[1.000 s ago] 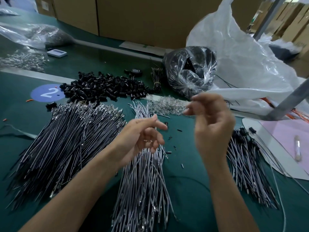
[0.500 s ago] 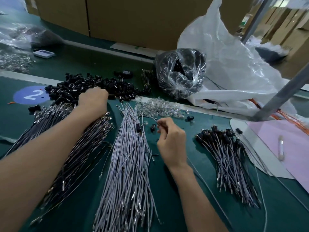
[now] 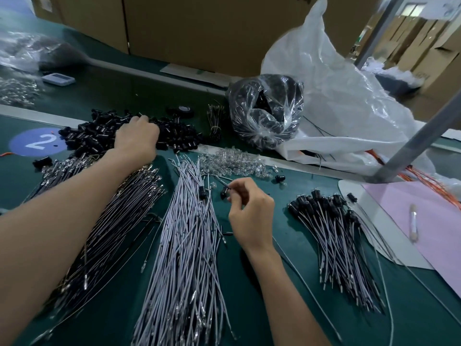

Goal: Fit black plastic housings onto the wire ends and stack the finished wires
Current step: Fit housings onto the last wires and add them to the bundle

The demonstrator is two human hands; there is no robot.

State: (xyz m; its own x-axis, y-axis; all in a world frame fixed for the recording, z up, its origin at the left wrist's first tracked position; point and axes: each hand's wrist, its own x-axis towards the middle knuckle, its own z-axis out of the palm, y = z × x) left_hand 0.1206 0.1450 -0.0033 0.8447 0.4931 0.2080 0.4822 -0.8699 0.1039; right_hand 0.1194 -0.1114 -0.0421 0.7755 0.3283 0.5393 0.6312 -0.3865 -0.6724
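Centrally, right fingers (image 3: 240, 190) pinching wire (image 3: 223, 183) above open mat (image 3: 275, 196); left fingers (image 3: 141, 120) unclear among housings (image 3: 94, 136).

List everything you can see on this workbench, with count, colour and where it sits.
Loose black plastic housings: one pile, black, far left of the green table.
Dark wires with metal terminals: one bundle, dark grey, left.
Pale grey wires: one bundle, grey, centre.
Finished wires with black housings: one stack, grey and black, right.
Small clear plastic parts: one heap, clear, beyond the centre bundle.
Clear plastic bag of black parts: one, far centre.
Large white plastic bag: one, white, far right.
Round sticker marked 2: one, blue, far left.
Pink sheet: one, pink, right edge.
Left hand: touches the housings pile.
Right hand: pinches a thin wire beside the centre bundle.
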